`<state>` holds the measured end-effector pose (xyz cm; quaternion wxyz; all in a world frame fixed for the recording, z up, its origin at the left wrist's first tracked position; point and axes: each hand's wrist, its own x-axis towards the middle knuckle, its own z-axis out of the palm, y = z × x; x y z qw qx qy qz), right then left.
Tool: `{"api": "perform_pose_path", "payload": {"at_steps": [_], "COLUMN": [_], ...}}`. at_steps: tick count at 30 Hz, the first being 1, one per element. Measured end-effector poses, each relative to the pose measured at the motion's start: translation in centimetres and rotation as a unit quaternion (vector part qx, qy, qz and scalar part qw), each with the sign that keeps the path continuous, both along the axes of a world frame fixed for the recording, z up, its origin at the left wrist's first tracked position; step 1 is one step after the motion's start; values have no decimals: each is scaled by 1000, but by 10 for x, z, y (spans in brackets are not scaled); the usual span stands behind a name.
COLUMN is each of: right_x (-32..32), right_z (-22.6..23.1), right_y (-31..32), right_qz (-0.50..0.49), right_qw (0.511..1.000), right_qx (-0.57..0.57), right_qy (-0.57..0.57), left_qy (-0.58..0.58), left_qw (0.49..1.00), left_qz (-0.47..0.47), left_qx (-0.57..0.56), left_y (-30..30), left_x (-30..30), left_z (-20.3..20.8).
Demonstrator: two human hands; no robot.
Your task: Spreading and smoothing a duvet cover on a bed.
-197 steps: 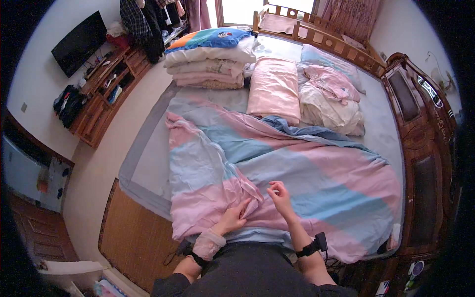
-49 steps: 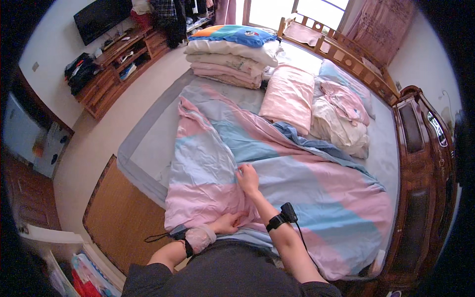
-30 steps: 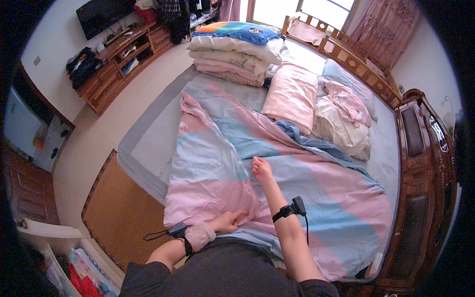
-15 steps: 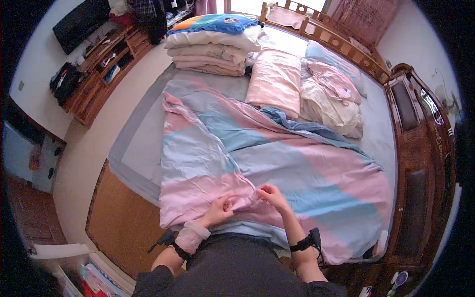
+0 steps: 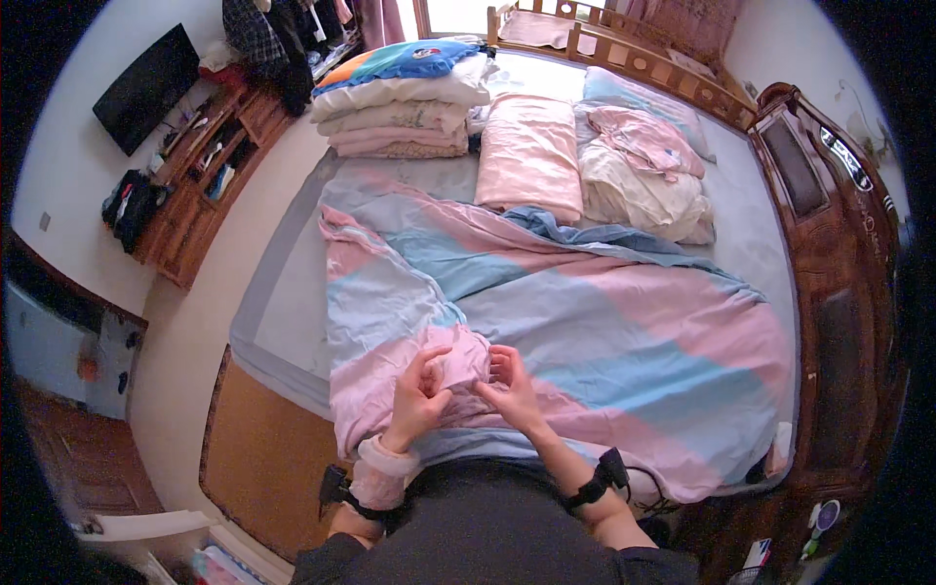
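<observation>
A striped duvet cover in pink, blue and grey-lilac lies spread and creased over the near part of the bed. Its near-left portion is folded back, and a pink part is bunched up between my hands. On the left of the bunch, my left hand curls thumb and fingers around the cloth. From the right side, my right hand pinches the same fabric, its fingertips partly hidden in the folds. The hands are a short way apart, with the gathered cloth raised between them.
Folded bedding is stacked at the bed's far left. A folded pink quilt and a rumpled cream cover lie further back. A dark wooden headboard stands right; a brown mat lies on the left.
My hands have moved slightly up and away from my body, lifting and bunching the pink cloth. The left hand has turned more upright. The head view has shifted slightly.
</observation>
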<state>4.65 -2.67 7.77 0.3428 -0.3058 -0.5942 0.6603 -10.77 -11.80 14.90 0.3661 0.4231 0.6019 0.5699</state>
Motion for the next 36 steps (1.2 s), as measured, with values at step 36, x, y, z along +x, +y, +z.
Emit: {"api": "perform_pose_path", "payload": {"at_steps": [36], "right_x": [-6], "right_z": [-39], "right_y": [-36], "right_qz": [29], "right_qw": [993], "right_qx": [9], "right_qy": [-113], "left_qy": [258], "left_qw": [962], "left_qz": [58], "left_qx": [-68], "left_y": [7], "left_x": [-23], "left_z": [48]}}
